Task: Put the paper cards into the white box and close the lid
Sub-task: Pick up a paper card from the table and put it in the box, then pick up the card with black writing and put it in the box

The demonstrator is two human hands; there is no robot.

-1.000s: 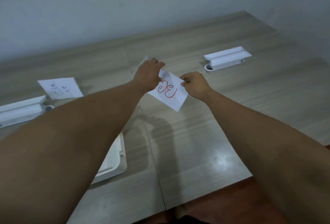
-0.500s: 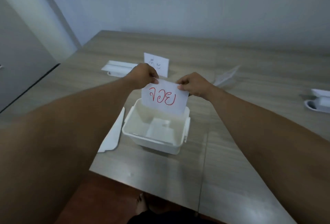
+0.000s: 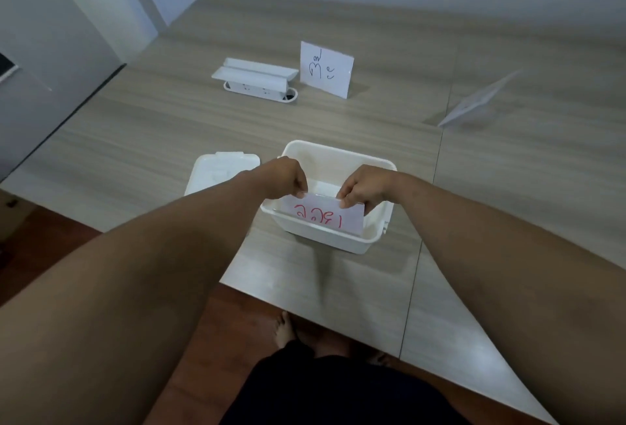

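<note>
Nearest the person, a bare foot (image 3: pixel 283 329) is showing on the reddish floor (image 3: pixel 237 316) just under the table's front edge. Both forearms are reaching out over the wood-grain table (image 3: pixel 152 126) toward an open white box (image 3: pixel 338 238) that is sitting close to that edge.

The left hand (image 3: pixel 286 175) is pinching the upper left corner of a paper card with red writing (image 3: pixel 321 216), fingers closed tight on its top edge. The right hand (image 3: pixel 364 187) is gripping the upper right corner the same way, thumb and fingertips pressed together on the paper. The card is standing roughly upright, its lower part sitting inside the box along the near wall, its top edge rising just above the rim.

Just to the left of the box, the white lid (image 3: pixel 216 174) is lying flat on the table, partly hidden behind the left forearm.

Farther back, a white card with black writing (image 3: pixel 326 69) is standing upright, and beside it on the left a white socket unit with its flap raised (image 3: pixel 259 81) is resting on the tabletop. Well off to the right, another paper card (image 3: pixel 477 103) is leaning at a low tilt, its face too blurred to read.
</note>
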